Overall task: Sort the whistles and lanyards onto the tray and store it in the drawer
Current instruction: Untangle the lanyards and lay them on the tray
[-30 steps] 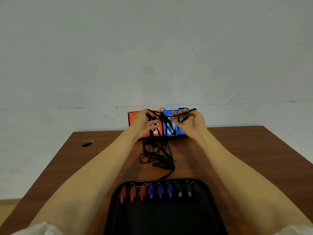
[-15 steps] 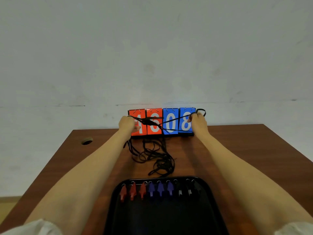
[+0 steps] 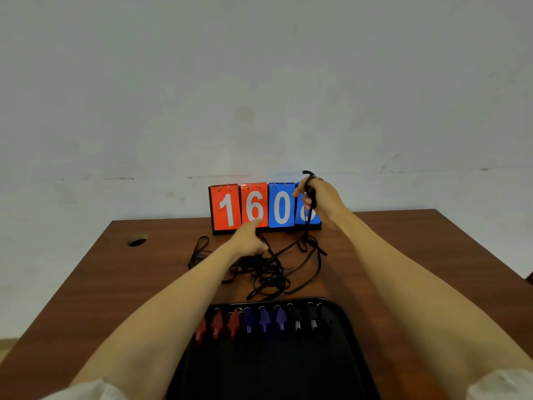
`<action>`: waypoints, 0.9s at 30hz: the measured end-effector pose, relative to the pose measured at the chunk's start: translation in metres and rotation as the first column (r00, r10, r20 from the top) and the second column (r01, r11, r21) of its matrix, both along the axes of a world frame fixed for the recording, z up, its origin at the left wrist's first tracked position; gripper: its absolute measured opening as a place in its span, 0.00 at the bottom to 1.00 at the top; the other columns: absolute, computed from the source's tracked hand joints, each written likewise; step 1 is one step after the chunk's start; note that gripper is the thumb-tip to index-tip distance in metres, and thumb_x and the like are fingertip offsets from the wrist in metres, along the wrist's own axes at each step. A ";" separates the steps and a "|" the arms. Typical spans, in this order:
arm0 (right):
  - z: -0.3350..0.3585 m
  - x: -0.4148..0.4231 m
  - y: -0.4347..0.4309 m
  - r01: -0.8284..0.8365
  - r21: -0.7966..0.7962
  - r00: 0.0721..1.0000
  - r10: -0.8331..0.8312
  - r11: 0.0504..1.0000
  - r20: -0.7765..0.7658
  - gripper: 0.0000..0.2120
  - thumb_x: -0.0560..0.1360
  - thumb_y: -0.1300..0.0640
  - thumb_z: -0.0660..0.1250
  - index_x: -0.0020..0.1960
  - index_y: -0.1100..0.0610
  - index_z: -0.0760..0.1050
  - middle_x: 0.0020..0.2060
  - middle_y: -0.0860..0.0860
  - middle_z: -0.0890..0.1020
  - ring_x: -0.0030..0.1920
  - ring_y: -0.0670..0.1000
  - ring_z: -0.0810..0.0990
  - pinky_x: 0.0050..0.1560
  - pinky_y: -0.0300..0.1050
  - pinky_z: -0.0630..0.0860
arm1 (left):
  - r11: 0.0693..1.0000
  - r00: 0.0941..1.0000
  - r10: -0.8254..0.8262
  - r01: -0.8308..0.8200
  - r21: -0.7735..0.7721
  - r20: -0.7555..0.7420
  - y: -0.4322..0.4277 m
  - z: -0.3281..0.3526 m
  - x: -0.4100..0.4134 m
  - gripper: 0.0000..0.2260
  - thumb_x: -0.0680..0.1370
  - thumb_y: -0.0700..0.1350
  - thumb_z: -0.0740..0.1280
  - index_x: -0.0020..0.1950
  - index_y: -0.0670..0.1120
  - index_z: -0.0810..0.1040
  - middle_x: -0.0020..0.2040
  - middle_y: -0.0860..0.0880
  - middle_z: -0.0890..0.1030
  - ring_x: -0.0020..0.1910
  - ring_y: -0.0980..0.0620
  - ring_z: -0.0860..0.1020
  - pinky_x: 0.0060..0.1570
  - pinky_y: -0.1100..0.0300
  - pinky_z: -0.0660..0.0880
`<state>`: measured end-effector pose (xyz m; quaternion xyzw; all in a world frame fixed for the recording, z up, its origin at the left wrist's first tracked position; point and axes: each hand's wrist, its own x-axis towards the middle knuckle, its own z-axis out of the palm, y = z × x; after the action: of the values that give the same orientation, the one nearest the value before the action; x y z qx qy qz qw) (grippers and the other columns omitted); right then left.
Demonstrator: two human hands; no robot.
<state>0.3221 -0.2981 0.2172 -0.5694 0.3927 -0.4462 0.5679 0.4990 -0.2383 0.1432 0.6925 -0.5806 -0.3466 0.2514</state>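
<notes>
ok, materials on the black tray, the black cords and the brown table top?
Black tray: likely moulded plastic, with a smooth rounded rim and faint sheen. Black cords: look like woven fabric lanyards, limp, flat and matte. Brown table top: wood or wood-look laminate, reddish with a dull sheen; which one is unclear.

A plain, sparsely furnished room, most like an office or a sports-equipment storeroom; which of the two cannot be told. A brown wooden bench (image 3: pixel 121 284) with a round cable hole (image 3: pixel 137 239) at its 10 o'clock corner suggests office furniture. It stands against a bare, scuffed whitish wall (image 3: pixel 259 82). At 12 o'clock, a flip scoreboard (image 3: pixel 253 207) showing red and blue number cards hints at sport.
</notes>
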 end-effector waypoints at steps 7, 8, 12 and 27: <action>0.022 -0.005 0.002 -0.166 -0.007 0.929 0.159 0.986 0.335 0.14 0.79 0.60 0.51 0.37 0.59 0.69 0.32 0.55 0.77 0.25 0.47 0.63 0.26 0.39 0.63 | 0.974 0.978 -0.184 0.169 -0.152 -0.094 -0.009 0.000 -0.037 0.28 0.79 0.39 0.62 0.77 0.50 0.56 0.76 0.48 0.61 0.36 0.56 0.77 0.32 0.70 0.73; 0.026 -0.007 0.002 -0.187 -0.010 0.915 0.178 0.982 0.363 0.14 0.79 0.60 0.50 0.37 0.59 0.68 0.32 0.55 0.76 0.25 0.47 0.62 0.26 0.39 0.63 | 0.975 0.981 -0.178 0.165 -0.148 -0.079 -0.011 0.000 -0.036 0.26 0.80 0.40 0.63 0.76 0.48 0.58 0.74 0.47 0.63 0.35 0.56 0.77 0.33 0.70 0.74; 0.029 -0.011 -0.001 -0.159 0.023 0.922 0.140 0.987 0.362 0.14 0.79 0.60 0.51 0.36 0.58 0.67 0.31 0.55 0.76 0.23 0.47 0.61 0.23 0.38 0.61 | 0.989 0.998 -0.062 0.057 -0.134 -0.030 -0.013 0.000 -0.027 0.19 0.78 0.40 0.65 0.68 0.41 0.68 0.56 0.42 0.77 0.32 0.56 0.77 0.30 0.73 0.72; -0.059 -0.031 -0.010 0.042 -0.087 0.682 -0.092 0.995 -0.726 0.15 0.79 0.64 0.52 0.36 0.58 0.70 0.45 0.54 0.78 0.48 0.56 0.74 0.54 0.50 0.71 | 0.839 0.920 0.353 -0.392 -0.378 -0.172 -0.013 0.068 0.018 0.12 0.79 0.35 0.56 0.61 0.40 0.72 0.52 0.38 0.80 0.43 0.45 0.80 0.46 0.53 0.77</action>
<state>0.2911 -0.3085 0.1586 -0.7026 0.5922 -0.2161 0.3300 0.5168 -0.2517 0.2112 0.7075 -0.4811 -0.1957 0.4793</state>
